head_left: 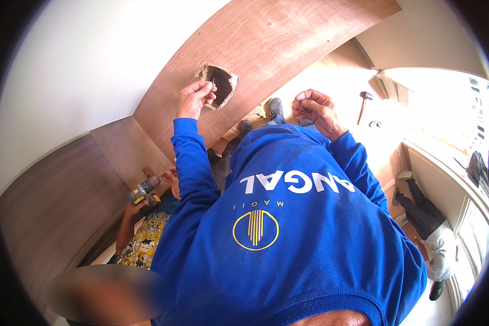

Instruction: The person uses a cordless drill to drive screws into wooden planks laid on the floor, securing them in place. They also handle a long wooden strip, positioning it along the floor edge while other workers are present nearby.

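Observation:
My left hand (194,101) is raised beside a rough-edged square hole (221,89) cut in a reddish plywood panel (271,38). Its thumb and fingers pinch a small, thin, screw-like piece (213,82), whose tip shows against the dark opening. Farther right, in front of my body, my right hand (319,113) is closed, with its fingers curled and the thumb pressed in. Whatever those fingers hold, if anything, is too small or hidden to name.
At left, a co-worker holds a cordless drill (142,190) close to a brown wood panel (60,179). A hammer (363,106) is at right, beyond my right hand. Another person in dark trousers (418,206) is at far right, near a pale ledge (434,168).

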Action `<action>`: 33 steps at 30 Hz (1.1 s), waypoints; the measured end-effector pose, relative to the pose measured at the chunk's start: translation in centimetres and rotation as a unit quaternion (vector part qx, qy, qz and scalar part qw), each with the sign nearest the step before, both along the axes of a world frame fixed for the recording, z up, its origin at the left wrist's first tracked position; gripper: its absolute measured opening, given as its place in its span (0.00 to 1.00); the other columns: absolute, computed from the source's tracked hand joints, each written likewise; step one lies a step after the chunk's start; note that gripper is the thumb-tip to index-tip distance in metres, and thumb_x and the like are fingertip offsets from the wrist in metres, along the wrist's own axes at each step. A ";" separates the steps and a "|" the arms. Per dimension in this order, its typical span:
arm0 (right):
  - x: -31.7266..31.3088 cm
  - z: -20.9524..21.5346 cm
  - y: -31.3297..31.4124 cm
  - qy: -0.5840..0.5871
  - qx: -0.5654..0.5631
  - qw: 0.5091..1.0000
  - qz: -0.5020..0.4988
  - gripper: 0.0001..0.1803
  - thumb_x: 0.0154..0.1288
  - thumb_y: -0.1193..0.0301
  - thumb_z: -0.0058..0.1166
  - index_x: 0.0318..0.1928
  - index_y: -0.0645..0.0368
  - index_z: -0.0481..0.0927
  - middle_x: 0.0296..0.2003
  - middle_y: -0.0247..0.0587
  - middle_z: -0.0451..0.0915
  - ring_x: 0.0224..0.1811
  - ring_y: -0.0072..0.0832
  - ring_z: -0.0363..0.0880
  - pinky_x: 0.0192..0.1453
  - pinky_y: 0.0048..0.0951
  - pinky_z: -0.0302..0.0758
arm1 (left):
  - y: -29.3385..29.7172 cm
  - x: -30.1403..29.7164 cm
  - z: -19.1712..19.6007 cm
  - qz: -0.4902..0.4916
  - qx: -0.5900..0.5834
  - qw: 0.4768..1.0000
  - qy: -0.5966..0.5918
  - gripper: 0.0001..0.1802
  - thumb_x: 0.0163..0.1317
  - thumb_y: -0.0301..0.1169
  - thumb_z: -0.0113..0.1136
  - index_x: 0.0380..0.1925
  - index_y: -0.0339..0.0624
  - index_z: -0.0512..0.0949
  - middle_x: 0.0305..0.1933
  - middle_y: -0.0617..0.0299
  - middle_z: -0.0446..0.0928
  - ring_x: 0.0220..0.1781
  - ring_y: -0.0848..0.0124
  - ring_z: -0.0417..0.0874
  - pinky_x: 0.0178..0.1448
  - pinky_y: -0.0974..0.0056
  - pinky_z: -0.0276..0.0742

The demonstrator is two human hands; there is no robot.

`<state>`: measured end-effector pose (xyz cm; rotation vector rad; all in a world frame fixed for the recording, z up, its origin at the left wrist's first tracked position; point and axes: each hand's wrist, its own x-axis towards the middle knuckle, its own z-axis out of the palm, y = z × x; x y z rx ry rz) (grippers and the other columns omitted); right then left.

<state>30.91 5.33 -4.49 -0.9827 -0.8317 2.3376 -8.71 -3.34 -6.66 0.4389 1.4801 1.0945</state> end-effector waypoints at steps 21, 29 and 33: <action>-2.3 2.0 0.9 0.015 -0.008 0.998 -0.057 0.09 0.69 0.76 0.65 0.48 0.62 0.85 0.40 0.39 0.86 0.41 0.27 0.86 0.47 0.29 0.84 | 3.9 10.3 4.8 -0.144 0.078 0.979 -0.117 0.07 0.67 0.26 0.69 0.40 0.34 0.85 0.34 0.62 0.84 0.33 0.78 0.81 0.36 0.72 0.74; -0.6 0.5 0.8 0.012 -0.017 0.998 -0.064 0.08 0.71 0.74 0.63 0.49 0.59 0.83 0.41 0.39 0.87 0.41 0.26 0.86 0.49 0.29 0.83 | 2.0 2.2 0.1 -0.093 -0.092 0.959 0.250 0.14 0.61 0.24 0.71 0.46 0.28 0.83 0.36 0.52 0.86 0.25 0.71 0.83 0.27 0.69 0.76; -0.3 0.0 0.9 0.006 -0.015 0.998 -0.061 0.08 0.71 0.73 0.63 0.49 0.58 0.83 0.42 0.38 0.87 0.41 0.25 0.86 0.49 0.28 0.83 | 3.1 0.9 -3.1 -0.125 -0.104 0.929 0.333 0.16 0.59 0.23 0.71 0.46 0.28 0.83 0.37 0.46 0.86 0.21 0.66 0.84 0.22 0.61 0.80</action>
